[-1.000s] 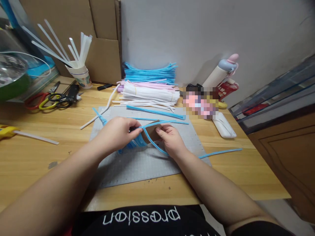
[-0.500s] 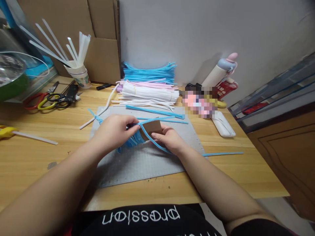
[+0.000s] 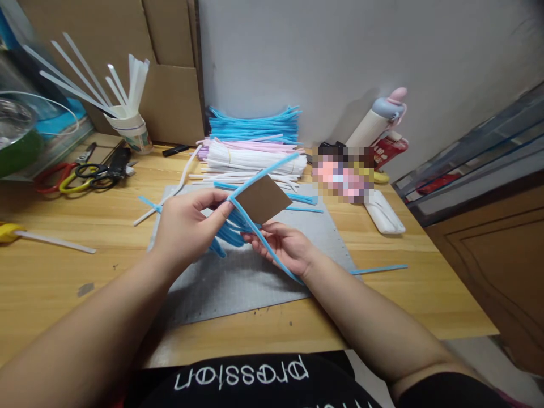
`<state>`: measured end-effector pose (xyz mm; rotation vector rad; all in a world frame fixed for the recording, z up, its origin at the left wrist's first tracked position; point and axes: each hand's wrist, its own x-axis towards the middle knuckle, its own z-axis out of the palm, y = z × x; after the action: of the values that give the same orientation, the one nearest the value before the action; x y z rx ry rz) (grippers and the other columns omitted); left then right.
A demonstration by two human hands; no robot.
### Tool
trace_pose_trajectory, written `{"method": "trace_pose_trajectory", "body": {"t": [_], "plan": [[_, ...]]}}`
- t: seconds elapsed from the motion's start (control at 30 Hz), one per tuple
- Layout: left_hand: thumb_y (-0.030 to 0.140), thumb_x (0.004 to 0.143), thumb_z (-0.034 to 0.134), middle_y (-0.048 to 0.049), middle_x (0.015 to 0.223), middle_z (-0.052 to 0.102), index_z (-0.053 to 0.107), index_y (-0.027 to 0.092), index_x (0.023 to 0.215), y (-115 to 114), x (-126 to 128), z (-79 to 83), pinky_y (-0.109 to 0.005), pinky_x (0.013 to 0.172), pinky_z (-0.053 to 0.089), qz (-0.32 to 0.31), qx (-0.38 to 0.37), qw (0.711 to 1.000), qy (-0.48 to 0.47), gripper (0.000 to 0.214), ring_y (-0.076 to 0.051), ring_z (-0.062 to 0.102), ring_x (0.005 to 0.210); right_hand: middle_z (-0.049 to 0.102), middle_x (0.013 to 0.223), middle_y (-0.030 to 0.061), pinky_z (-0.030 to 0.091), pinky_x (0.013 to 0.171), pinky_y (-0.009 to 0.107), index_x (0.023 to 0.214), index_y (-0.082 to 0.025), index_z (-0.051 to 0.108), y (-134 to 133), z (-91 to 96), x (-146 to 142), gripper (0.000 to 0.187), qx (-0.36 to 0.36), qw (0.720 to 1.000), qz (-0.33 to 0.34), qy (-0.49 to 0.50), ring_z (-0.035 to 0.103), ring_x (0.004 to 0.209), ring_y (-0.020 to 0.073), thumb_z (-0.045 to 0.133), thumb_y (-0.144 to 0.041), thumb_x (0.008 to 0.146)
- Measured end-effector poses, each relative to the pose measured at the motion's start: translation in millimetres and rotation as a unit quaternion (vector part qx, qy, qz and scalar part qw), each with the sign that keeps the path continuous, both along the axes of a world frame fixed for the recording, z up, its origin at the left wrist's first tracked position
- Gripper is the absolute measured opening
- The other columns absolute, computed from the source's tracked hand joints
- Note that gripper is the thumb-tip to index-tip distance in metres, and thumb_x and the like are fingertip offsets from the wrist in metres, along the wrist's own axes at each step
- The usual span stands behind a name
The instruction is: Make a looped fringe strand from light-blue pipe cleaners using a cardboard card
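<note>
Light-blue pipe cleaners (image 3: 232, 233) are looped in rows around a brown cardboard piece (image 3: 264, 199), held above a grey cutting mat (image 3: 199, 303). My left hand (image 3: 193, 218) is closed, thumb and fingers pinching the pipe cleaners at the card's left edge. From that pinch one strand points up and right, and another runs down past my right hand (image 3: 287, 246). The right hand's fingers are curled at the lower edge of the looped card, touching it from below. Part of the card lies hidden behind the loops and my left hand.
Bundles of blue (image 3: 255, 124) and white pipe cleaners (image 3: 259, 161) lie behind the mat. Scissors (image 3: 63, 177) and a cup of white sticks (image 3: 132, 133) are at the left. A bottle (image 3: 369, 127) and a white case (image 3: 385, 212) stand to the right.
The card has been raised and tilted, so more of its bare face shows. My right hand has shifted from the card's right end to its lower edge.
</note>
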<state>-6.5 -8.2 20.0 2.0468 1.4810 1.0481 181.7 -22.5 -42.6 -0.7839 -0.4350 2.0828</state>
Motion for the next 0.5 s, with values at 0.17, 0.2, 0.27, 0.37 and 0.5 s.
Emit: {"method": "trace_pose_trajectory", "body": {"t": [0.17, 0.2, 0.27, 0.37, 0.5], "plan": [[0.029, 0.082, 0.058, 0.0025, 0.084, 0.074, 0.073, 0.023, 0.090, 0, 2, -0.6, -0.026, 0.071, 0.055, -0.005, -0.008, 1.000, -0.012, 0.018, -0.017, 0.068, 0.074, 0.068, 0.073, 0.0055, 0.057, 0.062, 0.017, 0.077, -0.015, 0.054, 2, -8.1, -3, 0.015, -0.051, 0.998, -0.017, 0.011, 0.066, 0.065, 0.0107, 0.049, -0.001, 0.075], [0.029, 0.082, 0.058, 0.0023, 0.084, 0.074, 0.073, 0.023, 0.090, 0, 3, -1.3, -0.026, 0.072, 0.055, -0.010, -0.010, 1.000, -0.017, 0.018, -0.017, 0.068, 0.075, 0.067, 0.071, 0.0040, 0.056, 0.058, 0.016, 0.079, -0.015, 0.055, 2, -8.7, -4, 0.017, -0.053, 0.998, -0.019, 0.013, 0.064, 0.062, 0.0097, 0.048, 0.000, 0.075], [0.029, 0.082, 0.058, 0.0024, 0.082, 0.074, 0.073, 0.023, 0.089, 0, 3, -2.9, -0.026, 0.071, 0.055, -0.023, -0.018, 0.999, -0.030, 0.017, -0.016, 0.068, 0.074, 0.065, 0.067, 0.0004, 0.053, 0.052, 0.014, 0.083, -0.016, 0.056, 2, -8.5, -7, 0.024, -0.044, 0.998, -0.033, 0.014, 0.060, 0.055, 0.0083, 0.046, 0.003, 0.072], [0.030, 0.082, 0.058, 0.0028, 0.082, 0.074, 0.073, 0.023, 0.090, 1, 2, -3.8, -0.025, 0.068, 0.054, -0.030, -0.025, 0.999, -0.035, 0.018, -0.016, 0.068, 0.072, 0.064, 0.064, -0.0016, 0.051, 0.048, 0.015, 0.086, -0.017, 0.058, 2, -5.7, -7, 0.032, 0.006, 0.999, -0.028, -0.020, 0.057, 0.053, 0.0087, 0.047, 0.004, 0.065], [0.031, 0.083, 0.058, 0.0032, 0.082, 0.074, 0.073, 0.026, 0.091, 3, -2, -1.3, -0.026, 0.070, 0.052, -0.019, 0.004, 1.000, 0.022, 0.018, -0.016, 0.067, 0.071, 0.069, 0.089, 0.0026, 0.055, 0.058, 0.023, 0.096, -0.017, 0.060, 0, 1.9, 1, 0.039, 0.143, 0.983, -0.023, -0.112, 0.066, 0.073, 0.0142, 0.053, -0.002, 0.061]]}}
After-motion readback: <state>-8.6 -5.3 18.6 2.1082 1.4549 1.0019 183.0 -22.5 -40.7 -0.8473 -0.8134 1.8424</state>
